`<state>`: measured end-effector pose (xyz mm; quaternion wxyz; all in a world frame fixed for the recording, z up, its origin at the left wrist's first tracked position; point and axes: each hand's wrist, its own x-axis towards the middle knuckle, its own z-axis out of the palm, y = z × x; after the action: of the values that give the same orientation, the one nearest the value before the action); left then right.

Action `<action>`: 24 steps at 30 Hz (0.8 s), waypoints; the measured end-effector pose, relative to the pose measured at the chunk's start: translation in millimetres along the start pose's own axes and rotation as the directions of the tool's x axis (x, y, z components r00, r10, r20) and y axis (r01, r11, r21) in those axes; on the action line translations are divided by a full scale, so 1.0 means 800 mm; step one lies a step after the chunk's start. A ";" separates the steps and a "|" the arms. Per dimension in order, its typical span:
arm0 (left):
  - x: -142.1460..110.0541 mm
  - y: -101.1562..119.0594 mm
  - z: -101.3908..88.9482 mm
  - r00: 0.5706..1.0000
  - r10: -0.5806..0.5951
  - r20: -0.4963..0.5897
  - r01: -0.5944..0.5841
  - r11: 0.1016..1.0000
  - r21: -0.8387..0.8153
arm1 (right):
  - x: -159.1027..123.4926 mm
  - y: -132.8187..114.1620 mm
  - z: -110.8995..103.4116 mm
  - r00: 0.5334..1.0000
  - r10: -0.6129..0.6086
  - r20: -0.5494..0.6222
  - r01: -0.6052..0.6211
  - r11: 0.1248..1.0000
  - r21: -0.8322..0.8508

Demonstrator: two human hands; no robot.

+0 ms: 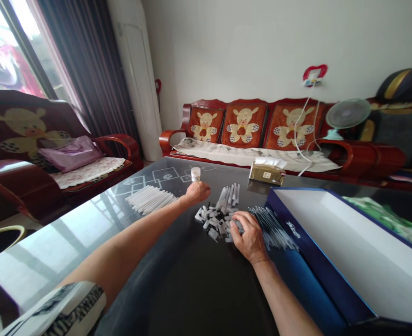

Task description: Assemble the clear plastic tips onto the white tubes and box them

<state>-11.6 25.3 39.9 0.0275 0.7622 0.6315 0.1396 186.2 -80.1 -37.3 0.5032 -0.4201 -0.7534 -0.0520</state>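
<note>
My left hand is closed, its fingers curled, just in front of a small white jar; what its fingers hold, if anything, is hidden. To its left lies a row of slim white pen barrels. My right hand rests at the right side of a loose pile of small clear and black pen caps, with thumb and fingers apart and bent over the pieces. Behind the pile lie several whitish translucent tubes. Thin dark-tipped pen refills lie in a bundle right of my right hand.
A large blue box with a white inside takes up the right of the dark glossy table. Green plastic packaging lies beyond it. A tissue box stands near the far edge. Wooden sofas and a fan are behind.
</note>
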 end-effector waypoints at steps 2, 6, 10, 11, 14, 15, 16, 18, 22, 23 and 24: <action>0.013 0.030 0.015 0.999 0.027 0.039 -0.027 1.000 -0.017 | 0.000 0.000 -0.001 1.000 -0.003 0.006 0.003 1.000 0.007; 0.035 0.063 0.036 0.993 0.004 0.121 -0.002 1.000 -0.020 | 0.000 -0.001 -0.002 1.000 0.002 0.010 -0.003 1.000 0.022; 0.048 0.069 0.044 0.979 -0.061 0.197 0.063 0.998 -0.005 | 0.000 -0.001 -0.004 1.000 0.011 0.019 -0.012 0.999 0.040; 0.050 0.069 0.044 0.974 -0.074 0.212 0.076 0.997 -0.001 | 0.001 -0.002 -0.004 1.000 0.012 0.021 -0.013 0.999 0.044; 0.055 0.071 0.045 0.964 -0.101 0.245 0.101 0.995 0.011 | 0.001 -0.003 -0.005 0.999 0.018 0.029 -0.019 0.999 0.049; 0.057 0.072 0.045 0.963 -0.107 0.248 0.106 0.994 0.015 | 0.001 -0.003 -0.005 0.999 0.019 0.031 -0.021 0.999 0.050; 0.058 0.074 0.046 0.962 -0.113 0.247 0.112 0.994 0.019 | 0.001 -0.004 -0.005 0.999 0.021 0.034 -0.023 0.998 0.051; 0.061 0.076 0.045 0.965 -0.131 0.227 0.129 0.991 0.022 | 0.001 -0.004 -0.005 0.999 0.026 0.033 -0.028 0.998 0.056; 0.048 0.071 0.036 0.986 -0.132 0.100 0.133 0.991 -0.004 | -0.001 0.000 -0.003 0.998 0.053 -0.013 -0.052 0.997 0.056; 0.039 0.066 0.032 0.992 -0.113 0.062 0.114 0.993 -0.013 | -0.001 0.003 -0.002 0.996 0.069 -0.048 -0.067 0.997 0.050; 0.027 0.060 0.028 0.996 -0.085 0.033 0.086 0.996 -0.022 | -0.001 0.006 -0.001 0.992 0.088 -0.093 -0.085 0.996 0.041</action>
<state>43.7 39.8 32.8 0.0526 0.7362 0.6614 0.1334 189.9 -77.7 -39.0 0.5476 -0.4402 -0.7107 -0.0360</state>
